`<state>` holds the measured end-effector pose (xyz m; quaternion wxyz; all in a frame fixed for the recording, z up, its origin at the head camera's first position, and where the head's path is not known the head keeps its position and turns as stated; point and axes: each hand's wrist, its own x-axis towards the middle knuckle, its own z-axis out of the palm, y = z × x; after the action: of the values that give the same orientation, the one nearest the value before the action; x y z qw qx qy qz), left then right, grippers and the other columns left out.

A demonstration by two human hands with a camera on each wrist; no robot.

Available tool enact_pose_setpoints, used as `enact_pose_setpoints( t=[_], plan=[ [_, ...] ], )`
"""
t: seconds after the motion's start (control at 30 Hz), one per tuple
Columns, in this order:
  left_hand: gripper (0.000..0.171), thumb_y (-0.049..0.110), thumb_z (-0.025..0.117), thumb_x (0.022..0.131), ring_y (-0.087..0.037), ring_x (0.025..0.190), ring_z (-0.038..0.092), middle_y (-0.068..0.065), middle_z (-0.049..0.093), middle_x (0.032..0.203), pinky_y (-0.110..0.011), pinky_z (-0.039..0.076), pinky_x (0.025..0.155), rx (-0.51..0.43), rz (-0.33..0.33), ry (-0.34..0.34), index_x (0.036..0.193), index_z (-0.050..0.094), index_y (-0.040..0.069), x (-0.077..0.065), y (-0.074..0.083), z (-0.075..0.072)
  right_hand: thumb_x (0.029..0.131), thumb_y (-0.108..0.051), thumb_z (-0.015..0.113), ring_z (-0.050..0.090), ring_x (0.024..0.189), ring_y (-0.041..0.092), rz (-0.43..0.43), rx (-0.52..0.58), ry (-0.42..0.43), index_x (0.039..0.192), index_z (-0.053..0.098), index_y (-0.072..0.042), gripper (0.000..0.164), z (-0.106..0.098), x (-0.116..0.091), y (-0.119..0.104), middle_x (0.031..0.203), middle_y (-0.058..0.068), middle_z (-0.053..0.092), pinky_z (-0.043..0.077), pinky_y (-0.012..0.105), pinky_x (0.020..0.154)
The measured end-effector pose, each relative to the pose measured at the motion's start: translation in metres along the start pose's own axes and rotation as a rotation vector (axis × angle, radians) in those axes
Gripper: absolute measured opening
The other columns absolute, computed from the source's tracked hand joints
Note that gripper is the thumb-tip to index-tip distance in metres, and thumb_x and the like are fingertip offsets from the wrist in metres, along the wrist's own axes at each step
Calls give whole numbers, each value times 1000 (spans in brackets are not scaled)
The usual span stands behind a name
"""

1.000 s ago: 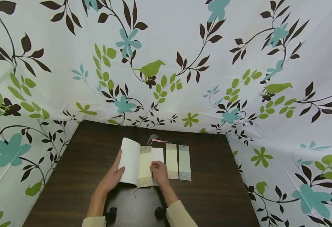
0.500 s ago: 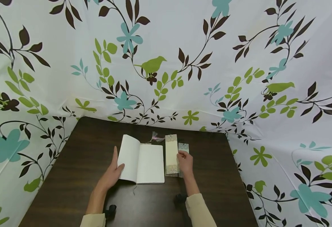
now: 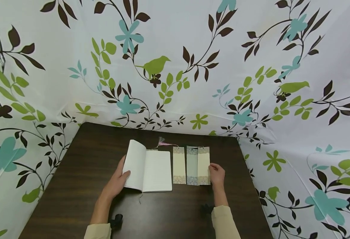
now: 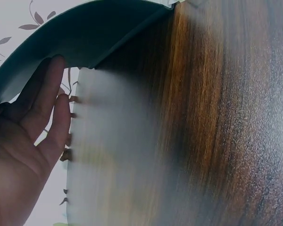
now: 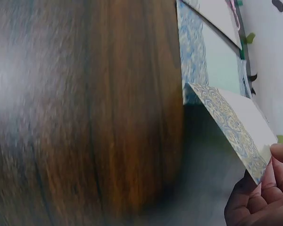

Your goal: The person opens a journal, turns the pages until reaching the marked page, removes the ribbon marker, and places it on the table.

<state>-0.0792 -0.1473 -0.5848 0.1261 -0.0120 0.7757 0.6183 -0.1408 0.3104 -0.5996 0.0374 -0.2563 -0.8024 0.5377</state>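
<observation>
An open notebook (image 3: pixel 157 171) with blank-looking pages lies on the dark wooden table. My left hand (image 3: pixel 115 182) holds its raised left side, thumb on the page and fingers behind the dark green cover (image 4: pixel 104 33). At the right, my right hand (image 3: pixel 217 175) pinches the right edge of a cream bookmark (image 3: pixel 203 166) with patterned ends. In the right wrist view this bookmark (image 5: pixel 236 129) is tilted, its held edge lifted. It overlaps a pale blue-green bookmark (image 3: pixel 191 166). Another cream bookmark (image 3: pixel 179 165) lies between that one and the notebook.
A pink and grey tassel (image 3: pixel 162 142) lies behind the notebook. The notebook's thin ribbon (image 3: pixel 140 198) hangs from its lower edge. A patterned cloth (image 3: pixel 175 59) with leaves and birds rises behind the table (image 3: pixel 151 219).
My right hand has carried the cream bookmark from the notebook's page rightward, past the other cream bookmark, to the right of the blue-green one. My left hand keeps hold of the notebook.
</observation>
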Motion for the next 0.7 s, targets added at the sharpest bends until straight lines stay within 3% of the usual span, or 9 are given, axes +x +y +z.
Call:
enact_pose_setpoints(
  t=[0.23, 0.47, 0.63, 0.7],
  plan=[
    [75, 13, 39, 116, -42, 155, 27, -18, -1, 182, -63, 24, 121, 3, -12, 10, 174, -7, 20, -2, -2, 2, 109, -13, 59, 62, 116, 41, -1, -19, 8, 137, 68, 6, 34, -5, 6, 8, 127, 27, 65, 51, 42, 87],
    [77, 13, 39, 116, -41, 152, 31, -19, -1, 181, -60, 28, 118, 19, -8, 16, 174, -11, 23, -2, -2, 3, 114, -19, 53, 57, 129, 41, -107, -47, 59, 147, 62, -4, 37, 0, -5, -1, 144, 23, 61, 49, 57, 100],
    [78, 14, 41, 116, -39, 150, 35, -17, 0, 182, -56, 31, 115, 8, -14, 22, 174, -10, 27, -1, 1, 2, 113, -18, 57, 63, 118, 35, -237, -27, 8, 138, 68, -4, 31, 31, -29, -19, 134, 19, 69, 53, 46, 93],
    [78, 14, 41, 116, -39, 150, 36, -16, 0, 182, -56, 32, 115, 9, -16, 18, 174, -10, 27, 0, 2, 2, 112, -18, 59, 65, 112, 31, -293, -37, -59, 135, 70, -3, 29, 48, -43, -23, 128, 17, 72, 54, 41, 89]
  ],
)
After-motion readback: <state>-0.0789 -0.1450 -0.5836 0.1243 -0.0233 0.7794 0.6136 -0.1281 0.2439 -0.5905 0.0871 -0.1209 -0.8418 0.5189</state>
